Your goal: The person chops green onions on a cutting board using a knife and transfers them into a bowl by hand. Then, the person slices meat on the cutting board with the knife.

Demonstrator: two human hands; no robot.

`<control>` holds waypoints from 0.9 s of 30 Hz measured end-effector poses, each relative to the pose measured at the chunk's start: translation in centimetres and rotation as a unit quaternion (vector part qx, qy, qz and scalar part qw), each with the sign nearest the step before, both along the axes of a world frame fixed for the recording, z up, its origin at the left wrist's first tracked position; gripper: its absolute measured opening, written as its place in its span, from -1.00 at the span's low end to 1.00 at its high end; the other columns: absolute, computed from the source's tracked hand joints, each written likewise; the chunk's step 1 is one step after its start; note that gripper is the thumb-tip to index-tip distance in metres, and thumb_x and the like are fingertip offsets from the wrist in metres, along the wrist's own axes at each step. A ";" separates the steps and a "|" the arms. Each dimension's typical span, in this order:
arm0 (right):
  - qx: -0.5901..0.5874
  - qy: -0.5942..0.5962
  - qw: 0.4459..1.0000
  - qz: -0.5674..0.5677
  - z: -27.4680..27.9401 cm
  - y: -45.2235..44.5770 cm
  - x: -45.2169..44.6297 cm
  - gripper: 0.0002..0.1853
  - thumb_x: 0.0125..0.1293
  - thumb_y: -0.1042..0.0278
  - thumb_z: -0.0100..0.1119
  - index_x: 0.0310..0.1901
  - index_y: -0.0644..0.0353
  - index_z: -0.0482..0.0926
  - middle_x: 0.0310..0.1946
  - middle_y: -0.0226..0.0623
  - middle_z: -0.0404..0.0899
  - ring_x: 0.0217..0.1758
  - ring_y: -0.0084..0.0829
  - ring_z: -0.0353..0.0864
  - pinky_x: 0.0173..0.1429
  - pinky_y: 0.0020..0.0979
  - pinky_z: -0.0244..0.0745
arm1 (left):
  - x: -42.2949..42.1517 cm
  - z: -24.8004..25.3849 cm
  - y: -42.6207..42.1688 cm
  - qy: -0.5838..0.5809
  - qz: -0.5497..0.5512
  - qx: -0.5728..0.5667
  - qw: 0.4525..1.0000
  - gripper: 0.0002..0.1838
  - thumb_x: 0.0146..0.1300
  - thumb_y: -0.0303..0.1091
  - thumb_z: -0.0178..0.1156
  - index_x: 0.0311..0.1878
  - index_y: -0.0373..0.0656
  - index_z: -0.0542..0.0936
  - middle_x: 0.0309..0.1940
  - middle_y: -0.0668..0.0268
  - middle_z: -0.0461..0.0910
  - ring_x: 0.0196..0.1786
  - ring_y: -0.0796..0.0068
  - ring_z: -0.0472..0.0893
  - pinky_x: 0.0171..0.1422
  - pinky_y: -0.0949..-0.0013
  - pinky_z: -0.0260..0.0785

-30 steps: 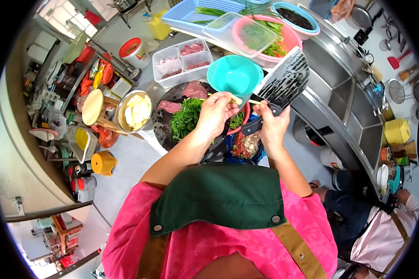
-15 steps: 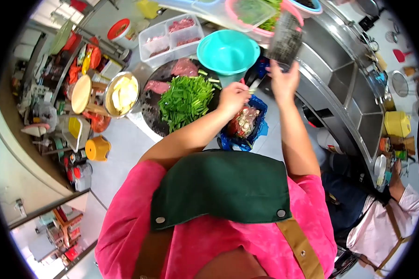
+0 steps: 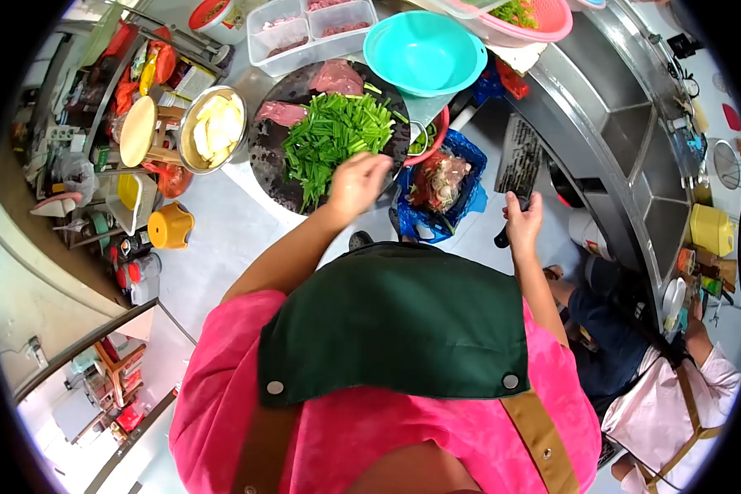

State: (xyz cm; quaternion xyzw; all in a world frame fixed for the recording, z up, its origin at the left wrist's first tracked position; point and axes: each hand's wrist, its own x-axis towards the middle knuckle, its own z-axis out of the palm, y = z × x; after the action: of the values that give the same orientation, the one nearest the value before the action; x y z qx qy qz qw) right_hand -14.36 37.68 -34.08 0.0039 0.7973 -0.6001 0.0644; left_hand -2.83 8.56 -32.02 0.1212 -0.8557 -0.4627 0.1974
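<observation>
My right hand [image 3: 522, 221] grips the handle of a cleaver [image 3: 519, 156], its broad dark blade pointing up and away beside the steel counter. Bits of food seem to cling to the blade. My left hand [image 3: 359, 184] is over the near right edge of the round dark chopping board [image 3: 272, 177], beside a heap of chopped green vegetables [image 3: 333, 136]. Its fingertips are blurred, so whether they are apart or closed is unclear. Two pieces of raw meat [image 3: 336, 78] lie at the board's far side. Below the board's right edge stands a bin lined with a blue bag [image 3: 469, 156], holding food scraps [image 3: 440, 181].
A turquoise basin [image 3: 424, 53] stands behind the board, near a divided clear container [image 3: 313, 37] of cut meat. Left of the board is a metal bowl [image 3: 214, 129] of pale yellow pieces. A steel counter [image 3: 626, 140] runs along the right; another person [image 3: 667, 403] is at lower right.
My left hand has moved left from above the bin to the board's edge. My right hand has lowered toward me with the cleaver. The view has shifted slightly.
</observation>
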 end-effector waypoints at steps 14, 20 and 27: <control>-0.070 -0.196 0.963 0.170 1.0 -5.5 5.4 -0.85 0.25 0.38 0.13 -0.21 0.19 0.40 -0.49 -0.37 0.55 -0.62 -0.63 0.42 -0.53 -0.56 0.36 | 8.5 -4.6 -7.9 -0.166 0.098 -0.274 0.942 0.34 -0.42 0.43 0.31 0.40 -0.16 -0.02 0.38 -0.17 -0.16 0.40 -0.29 -0.15 0.35 -0.27 -0.22; -0.079 -0.276 0.936 0.204 -0.9 -9.8 7.7 -0.84 0.28 0.39 0.10 -0.16 0.18 0.38 -0.48 -0.34 0.53 -0.60 -0.58 0.44 -0.54 -0.52 0.39 | 5.5 -4.3 -9.6 -0.090 0.067 -0.228 0.967 0.23 -0.47 0.06 0.53 0.37 0.03 0.10 0.38 -0.08 -0.17 0.40 -0.21 -0.11 0.40 -0.14 -0.14; -0.115 -0.328 0.903 0.251 -1.1 -17.0 11.0 -0.77 0.24 0.49 0.12 -0.09 0.21 0.35 -0.43 -0.31 0.52 -0.50 -0.49 0.54 -0.45 -0.44 0.49 | 3.9 -3.6 -6.2 -0.083 0.074 -0.226 0.968 0.05 -0.50 0.25 0.45 0.26 0.35 0.32 0.36 0.05 -0.05 0.38 -0.28 -0.12 0.32 -0.32 -0.14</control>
State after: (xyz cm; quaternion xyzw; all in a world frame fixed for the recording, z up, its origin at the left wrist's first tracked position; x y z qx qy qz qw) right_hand -3.33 20.70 -35.21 -0.0072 0.6308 -0.6163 0.4714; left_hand 1.05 2.41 -35.59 0.1744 -0.9403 -0.2293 0.1813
